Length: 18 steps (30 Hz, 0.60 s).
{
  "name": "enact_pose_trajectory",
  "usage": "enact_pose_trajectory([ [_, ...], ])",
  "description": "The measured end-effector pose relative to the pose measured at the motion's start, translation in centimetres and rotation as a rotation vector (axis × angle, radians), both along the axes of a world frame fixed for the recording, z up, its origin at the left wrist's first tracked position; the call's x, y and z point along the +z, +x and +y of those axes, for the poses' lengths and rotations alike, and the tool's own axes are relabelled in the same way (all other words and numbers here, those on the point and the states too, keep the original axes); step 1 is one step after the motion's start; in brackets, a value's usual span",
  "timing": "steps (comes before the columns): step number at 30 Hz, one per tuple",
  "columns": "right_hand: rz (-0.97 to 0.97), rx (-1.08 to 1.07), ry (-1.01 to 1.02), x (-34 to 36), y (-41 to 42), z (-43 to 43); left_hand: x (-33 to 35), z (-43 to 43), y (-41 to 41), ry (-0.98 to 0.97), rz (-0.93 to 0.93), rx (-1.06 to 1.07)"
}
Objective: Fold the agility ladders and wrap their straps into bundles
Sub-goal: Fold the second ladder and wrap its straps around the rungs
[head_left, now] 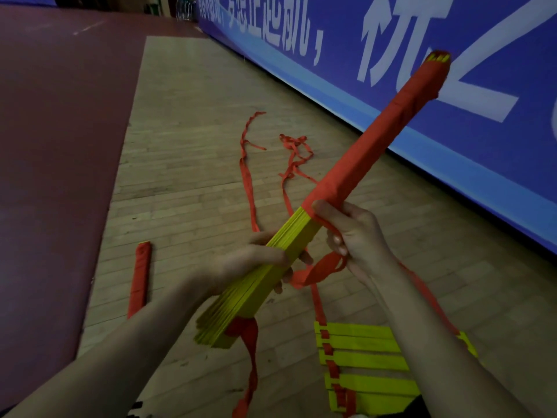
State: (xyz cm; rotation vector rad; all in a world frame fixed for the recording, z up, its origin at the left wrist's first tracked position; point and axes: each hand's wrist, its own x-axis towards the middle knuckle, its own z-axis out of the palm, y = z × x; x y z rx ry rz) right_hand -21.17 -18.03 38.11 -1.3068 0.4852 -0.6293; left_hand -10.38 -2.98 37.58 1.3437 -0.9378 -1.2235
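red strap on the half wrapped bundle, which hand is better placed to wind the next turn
Right. The right hand pinches the loose red strap just at the edge of the wrapped part, so it can lead the turn. The left hand grips the yellow rung stack and is best left steadying it.

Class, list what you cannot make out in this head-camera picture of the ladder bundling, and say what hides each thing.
- Head view: left hand fingers, partly hidden behind the yellow rung stack it grips.
- Head view: second ladder on the floor, partly covered by the right forearm, cut by the bottom edge.
- Head view: banner lettering, cut by the top edge.
- Head view: hanging strap end, blurred at the bottom edge.
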Motion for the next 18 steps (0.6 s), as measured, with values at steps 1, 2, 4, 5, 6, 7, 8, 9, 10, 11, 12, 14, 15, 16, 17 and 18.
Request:
enact_pose_trajectory([
  [1, 0.025, -0.03, -0.013, -0.2, 0.1, 0.1, 0.1, 0.1, -0.2, 0.06, -0.155, 0.048],
  [2, 0.051, -0.061, -0.026, -0.4, 0.2, 0.2, 0.0, 0.0, -0.4, 0.117, -0.309, 0.111],
  [4, 0.096, -0.124, -0.049, -0.6, 0.4, 0.4, -0.4, -0.2, -0.9, 0.158, -0.562, 0.243],
  [5, 0.112, -0.15, -0.052, -0.8, 0.5, 0.5, -0.7, -0.4, -1.2, 0.152, -0.658, 0.295],
  [6, 0.126, -0.171, -0.051, -0.8, 0.6, 0.6, -0.9, -0.4, -1.5, 0.146, -0.745, 0.342],
  [7, 0.14, -0.186, -0.05, -0.9, 0.7, 0.7, -1.2, -0.4, -1.8, 0.143, -0.816, 0.384],
  [8, 0.154, -0.195, -0.049, -0.9, 0.7, 0.8, -1.3, -0.2, -2.0, 0.141, -0.878, 0.418],
  [9, 0.161, -0.202, -0.044, -1.0, 0.8, 1.0, -1.5, -0.1, -2.1, 0.14, -0.952, 0.439],
  [10, 0.158, -0.208, -0.034, -1.2, 0.9, 1.1, -1.8, 0.0, -2.1, 0.147, -1.046, 0.444],
  [11, 0.151, -0.213, -0.021, -1.3, 1.1, 1.2, -2.0, 0.2, -2.2, 0.157, -1.14, 0.443],
  [12, 0.145, -0.218, -0.009, -1.4, 1.2, 1.4, -2.1, 0.4, -2.2, 0.164, -1.213, 0.446],
  [14, 0.149, -0.225, 0.005, -1.5, 1.5, 1.6, -2.3, 0.7, -2.1, 0.173, -1.293, 0.466],
  [15, 0.158, -0.229, 0.007, -1.6, 1.6, 1.7, -2.4, 0.7, -2.0, 0.184, -1.318, 0.472],
  [16, 0.167, -0.231, 0.009, -1.6, 1.7, 1.8, -2.6, 0.8, -2.0, 0.196, -1.323, 0.47],
  [17, 0.174, -0.226, 0.01, -1.7, 1.7, 1.9, -2.7, 0.9, -2.0, 0.197, -1.302, 0.469],
  [18, 0.183, -0.218, 0.009, -1.8, 1.8, 1.9, -2.9, 1.0, -2.0, 0.191, -1.258, 0.474],
])
